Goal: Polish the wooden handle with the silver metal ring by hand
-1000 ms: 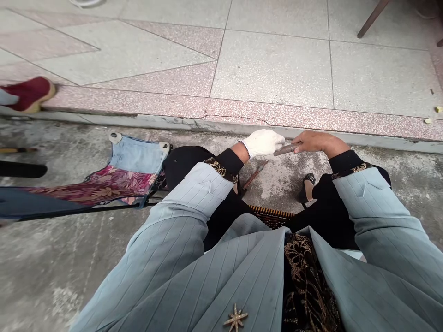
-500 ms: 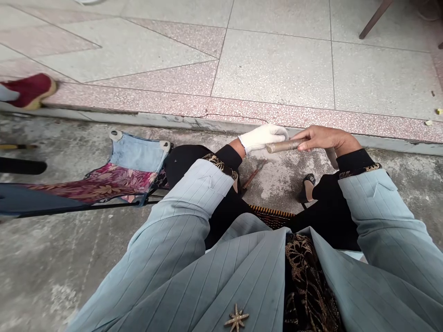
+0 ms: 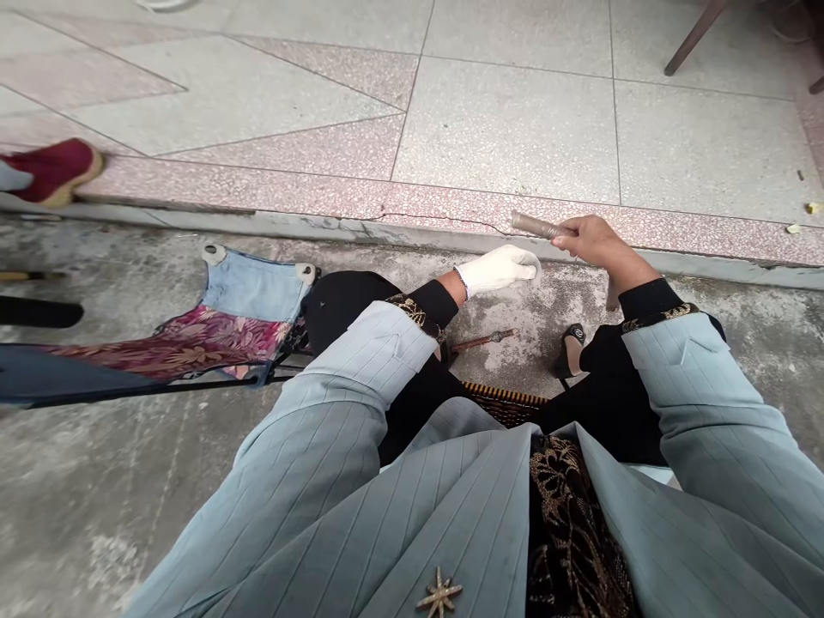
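My left hand (image 3: pixel 499 271), in a white knit glove, is closed with the fingers pinched around a pale greyish piece (image 3: pixel 537 268) that I cannot make out. My bare right hand (image 3: pixel 593 240) grips a tan-brown rod-like handle (image 3: pixel 533 225), bound with wire or cord close to the fingers. The handle's free end points left, above and apart from the gloved hand. A flat part (image 3: pixel 612 293) shows below the right wrist; whether it belongs to the handle I cannot tell. Below my left hand, a reddish-brown stick-like tool (image 3: pixel 480 341) lies on the concrete, partly covered by my leg.
A raised terrazzo step (image 3: pixel 451 202) with a cracked edge runs across in front. On the left stands a folding chair (image 3: pixel 251 283) of denim and floral cloth. A red shoe (image 3: pixel 55 170) is at far left, a brown furniture leg (image 3: pixel 695 36) at upper right.
My right hand has lifted the handle up and away from the gloved hand, tilting its free end upward. My left hand has dropped slightly lower, uncovering more of the tool on the ground.
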Action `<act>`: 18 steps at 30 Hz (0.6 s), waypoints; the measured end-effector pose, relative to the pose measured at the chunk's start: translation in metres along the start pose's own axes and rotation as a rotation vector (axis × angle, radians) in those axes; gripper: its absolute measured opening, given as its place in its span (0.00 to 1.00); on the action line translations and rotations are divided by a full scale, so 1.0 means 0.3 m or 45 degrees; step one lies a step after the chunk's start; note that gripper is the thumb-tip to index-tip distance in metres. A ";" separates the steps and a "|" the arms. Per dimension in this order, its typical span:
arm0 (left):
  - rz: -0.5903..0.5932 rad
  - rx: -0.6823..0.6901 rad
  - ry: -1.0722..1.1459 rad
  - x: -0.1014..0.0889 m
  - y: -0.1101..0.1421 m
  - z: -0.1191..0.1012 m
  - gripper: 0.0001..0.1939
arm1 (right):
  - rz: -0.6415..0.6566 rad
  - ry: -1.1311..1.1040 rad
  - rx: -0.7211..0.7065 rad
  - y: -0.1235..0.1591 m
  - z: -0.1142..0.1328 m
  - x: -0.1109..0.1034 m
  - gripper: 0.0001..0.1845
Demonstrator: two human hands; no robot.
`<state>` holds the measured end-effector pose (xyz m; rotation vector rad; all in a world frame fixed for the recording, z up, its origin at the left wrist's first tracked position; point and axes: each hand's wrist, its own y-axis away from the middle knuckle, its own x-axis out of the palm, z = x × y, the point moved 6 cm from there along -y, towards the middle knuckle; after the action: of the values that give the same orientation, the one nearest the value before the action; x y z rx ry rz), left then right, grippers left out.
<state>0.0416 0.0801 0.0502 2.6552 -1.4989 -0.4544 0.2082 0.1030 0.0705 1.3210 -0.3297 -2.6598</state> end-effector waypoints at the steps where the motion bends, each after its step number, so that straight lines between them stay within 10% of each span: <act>1: -0.007 0.014 -0.138 -0.009 -0.002 0.005 0.10 | 0.013 0.153 0.007 -0.007 -0.004 0.013 0.13; 8: -0.049 0.016 -0.956 -0.075 0.012 -0.010 0.14 | 0.538 0.522 -0.240 0.012 0.017 0.145 0.15; 18: -0.053 0.132 -0.766 -0.117 0.012 -0.025 0.14 | 0.821 0.163 -0.348 0.061 0.048 0.148 0.20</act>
<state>0.0238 0.1071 0.0660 2.7735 -1.6240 -1.3052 0.1710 0.0769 0.0498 1.0630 -0.2976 -1.9941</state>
